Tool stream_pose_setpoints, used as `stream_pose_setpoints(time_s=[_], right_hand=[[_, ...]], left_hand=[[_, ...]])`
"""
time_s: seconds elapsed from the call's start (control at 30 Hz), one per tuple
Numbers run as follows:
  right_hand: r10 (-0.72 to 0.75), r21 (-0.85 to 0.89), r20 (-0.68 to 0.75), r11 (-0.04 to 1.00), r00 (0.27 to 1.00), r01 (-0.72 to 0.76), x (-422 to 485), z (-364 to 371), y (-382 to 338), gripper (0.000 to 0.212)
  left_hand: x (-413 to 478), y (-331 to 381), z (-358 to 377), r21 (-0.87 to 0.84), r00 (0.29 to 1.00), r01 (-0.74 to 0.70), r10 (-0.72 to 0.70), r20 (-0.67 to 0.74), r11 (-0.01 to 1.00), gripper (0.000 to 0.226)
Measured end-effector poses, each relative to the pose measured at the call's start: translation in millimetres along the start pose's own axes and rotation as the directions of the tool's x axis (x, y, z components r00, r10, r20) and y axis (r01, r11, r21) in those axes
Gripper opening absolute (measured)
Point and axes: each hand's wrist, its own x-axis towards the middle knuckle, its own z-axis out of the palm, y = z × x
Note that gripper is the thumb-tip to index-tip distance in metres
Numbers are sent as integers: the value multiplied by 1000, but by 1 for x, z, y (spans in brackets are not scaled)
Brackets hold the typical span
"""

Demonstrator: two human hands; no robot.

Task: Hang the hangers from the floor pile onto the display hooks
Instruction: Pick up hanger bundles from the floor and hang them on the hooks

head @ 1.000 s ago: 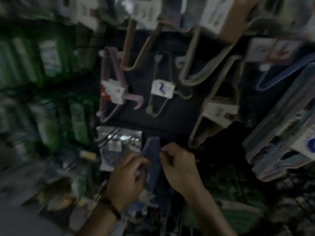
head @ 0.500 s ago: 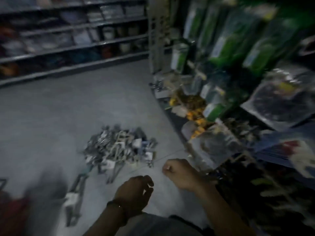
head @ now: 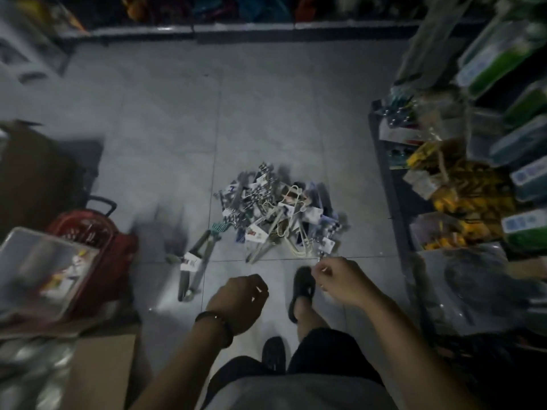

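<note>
A grey tiled floor [head: 266, 113] runs back to a low shelf [head: 207, 29] along the far wall, its goods too dark to tell. At the left a red basket [head: 100, 250] with a black handle stands on the floor, a clear plastic box [head: 44, 270] overlapping its near side and a cardboard box [head: 100, 371] nearer still. At the right a dark rack [head: 387, 184] carries green packets [head: 497, 54] up high and bagged yellow goods [head: 467, 184] lower down.

I can't read any text here. Paper tags [head: 257, 235] on the hanger pile [head: 275, 211] are blurred. Shelf labels [head: 522, 224] too.
</note>
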Motion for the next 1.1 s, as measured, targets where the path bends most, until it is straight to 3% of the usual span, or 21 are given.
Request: stream_pose_setpoints(time_s=[0.17, 0.37, 0.5, 0.57, 0.67, 0.77, 0.87, 0.93, 1.03, 1.1], right_hand=[[12, 7, 79, 1000, 997, -13, 122, -13, -7, 16], [167, -46, 179, 986, 969, -162, 287, 0, 13, 21], [186, -157, 181, 975, 966, -159, 402, 29, 21, 26], [168, -166, 176, 976, 970, -139, 461, 46, 28, 20], [147, -150, 56, 979, 987, -138, 546, 73, 50, 11], [50, -265, 9, 963, 999, -46, 625, 110, 85, 20], [-9, -389, 38, 921, 999, 23, 676, 154, 109, 33], [-50, -469, 12, 882, 999, 50, 681, 181, 118, 46], [-106, -533, -80, 844, 991, 47, 669, 199, 128, 48], [-149, -500, -10, 857, 989, 125, 651, 197, 131, 37]], left_hand=[[79, -22, -18, -71, 992, 129, -128, 10, 989, 17], [206, -57, -9, -99, 953, 283, -268, 139, 954, 18], [303, -99, 25, -146, 903, 382, -335, 269, 912, 18], [350, -127, 51, -130, 876, 417, -360, 322, 899, 20], [422, -164, 96, -58, 861, 375, -325, 391, 925, 28], [495, -208, 141, -31, 866, 323, -282, 413, 946, 31], [550, -253, 179, -43, 874, 387, -351, 335, 921, 29], [566, -276, 203, -96, 855, 465, -418, 305, 880, 27], [561, -290, 230, -294, 789, 588, -454, 415, 753, 15], [549, -290, 236, -517, 670, 742, -462, 581, 425, 26]])
